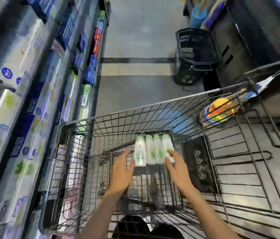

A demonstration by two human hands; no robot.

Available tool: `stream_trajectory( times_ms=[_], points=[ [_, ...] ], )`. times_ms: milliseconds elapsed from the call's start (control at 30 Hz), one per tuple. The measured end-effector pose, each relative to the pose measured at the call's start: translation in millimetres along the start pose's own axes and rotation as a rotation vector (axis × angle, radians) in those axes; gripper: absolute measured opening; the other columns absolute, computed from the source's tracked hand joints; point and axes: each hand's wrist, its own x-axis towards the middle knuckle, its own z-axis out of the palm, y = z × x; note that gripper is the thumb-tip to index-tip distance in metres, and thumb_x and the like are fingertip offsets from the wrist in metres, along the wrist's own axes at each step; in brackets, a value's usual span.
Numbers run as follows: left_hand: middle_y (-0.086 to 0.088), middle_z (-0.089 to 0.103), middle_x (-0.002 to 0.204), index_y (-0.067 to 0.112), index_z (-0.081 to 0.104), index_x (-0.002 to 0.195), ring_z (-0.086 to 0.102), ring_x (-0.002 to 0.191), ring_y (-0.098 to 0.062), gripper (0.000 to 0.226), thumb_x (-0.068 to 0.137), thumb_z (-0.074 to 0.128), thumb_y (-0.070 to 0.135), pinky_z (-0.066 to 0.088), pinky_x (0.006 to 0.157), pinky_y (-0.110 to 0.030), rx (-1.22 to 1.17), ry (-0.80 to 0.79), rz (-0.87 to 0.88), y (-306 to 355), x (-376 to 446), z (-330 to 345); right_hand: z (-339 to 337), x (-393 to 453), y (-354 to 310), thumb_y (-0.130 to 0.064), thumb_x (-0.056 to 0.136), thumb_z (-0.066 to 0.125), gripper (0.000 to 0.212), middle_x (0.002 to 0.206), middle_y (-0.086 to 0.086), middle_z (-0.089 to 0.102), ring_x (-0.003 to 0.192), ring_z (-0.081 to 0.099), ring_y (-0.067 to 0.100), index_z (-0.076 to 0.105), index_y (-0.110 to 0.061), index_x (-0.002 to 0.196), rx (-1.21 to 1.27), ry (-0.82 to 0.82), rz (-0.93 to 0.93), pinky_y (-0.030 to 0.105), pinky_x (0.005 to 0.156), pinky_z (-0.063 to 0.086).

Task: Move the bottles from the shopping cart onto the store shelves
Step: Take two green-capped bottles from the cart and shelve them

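Your four white bottles (pixel 154 149) lie side by side in the shopping cart (pixel 77 123). Your left hand (pixel 121 175) and right hand (pixel 176 171) flank the row, fingers straight, gripping nothing. Store shelves (pixel 37 94) stand left.

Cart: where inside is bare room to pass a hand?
Bare wire floor lies left of the four bottles, toward the cart side wall, and nearer the person behind both hands. The far end is crowded: the bottles lie touching, left hand and right hand flanking them.

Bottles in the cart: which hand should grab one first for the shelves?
Probably left. The left hand touches the end bottle nearest the shelves. The right hand rests on the far-side bottle.
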Motion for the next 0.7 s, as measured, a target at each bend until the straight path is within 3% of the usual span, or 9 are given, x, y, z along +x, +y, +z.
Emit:
stream_trajectory(
  times_ms=[100,200,333,400,500,533,633,700],
  points=[
    [-0.011,0.043,0.145,0.015,0.039,0.143,0.040,0.132,-0.028,0.048,0.098,0.048,0.027,0.034,0.110,-0.043,0.033,-0.014,-0.140,-21,41,23,23,39,14,-0.024,0.101,0.044,0.042,0.143,0.010,0.045,0.130,0.043,0.022,0.043,-0.006,0.139,0.006,-0.057,0.095,0.031,0.106,0.036],
    [-0.021,0.052,0.133,0.012,0.040,0.141,0.052,0.117,-0.039,0.048,0.096,0.049,0.029,0.045,0.098,-0.040,0.049,-0.029,-0.258,-46,76,51,51,79,29,-0.015,0.100,0.045,0.043,0.145,0.017,0.040,0.133,0.039,0.026,0.039,0.000,0.140,-0.044,-0.148,0.144,0.025,0.105,0.028],
    [-0.022,0.054,0.115,-0.005,0.050,0.120,0.055,0.105,-0.036,0.042,0.092,0.059,0.026,0.043,0.080,-0.035,0.066,-0.024,-0.293,-74,117,88,87,117,52,-0.016,0.100,0.044,0.045,0.145,0.017,0.039,0.133,0.038,0.027,0.036,-0.001,0.142,-0.048,-0.257,0.234,0.029,0.106,0.031],
    [-0.021,0.053,0.118,-0.006,0.048,0.121,0.053,0.109,-0.033,0.050,0.091,0.061,0.031,0.040,0.081,-0.033,0.096,-0.007,-0.310,-85,132,104,100,127,64,-0.015,0.099,0.044,0.040,0.135,0.017,0.046,0.126,0.044,0.028,0.043,0.001,0.135,-0.091,-0.263,0.249,0.031,0.102,0.035],
    [-0.021,0.053,0.123,-0.003,0.045,0.126,0.055,0.109,-0.033,0.060,0.086,0.066,0.036,0.046,0.083,-0.037,0.050,-0.050,-0.370,-98,151,125,114,138,81,0.000,0.093,0.050,0.013,0.098,0.021,0.055,0.093,0.053,0.031,0.058,0.009,0.099,-0.089,-0.201,0.224,0.039,0.082,0.041],
    [-0.019,0.054,0.121,-0.001,0.046,0.125,0.055,0.106,-0.033,0.059,0.085,0.068,0.036,0.048,0.082,-0.037,0.036,-0.059,-0.377,-100,155,131,116,140,85,0.001,0.092,0.051,0.014,0.097,0.019,0.056,0.092,0.054,0.032,0.060,0.008,0.100,-0.101,-0.178,0.231,0.040,0.079,0.044],
    [-0.017,0.055,0.114,0.001,0.049,0.118,0.055,0.101,-0.029,0.055,0.080,0.074,0.032,0.047,0.078,-0.032,0.043,-0.045,-0.352,-101,165,144,118,142,92,-0.002,0.092,0.050,0.024,0.114,0.013,0.059,0.105,0.056,0.027,0.056,0.002,0.114,-0.107,-0.131,0.210,0.038,0.086,0.048],
    [-0.016,0.056,0.112,0.000,0.049,0.117,0.055,0.102,-0.030,0.058,0.076,0.078,0.030,0.047,0.076,-0.032,0.080,-0.027,-0.373,-99,168,149,119,139,96,-0.008,0.095,0.050,0.033,0.129,0.011,0.053,0.116,0.051,0.023,0.050,-0.002,0.128,-0.101,-0.119,0.170,0.036,0.097,0.046]
  ],
)
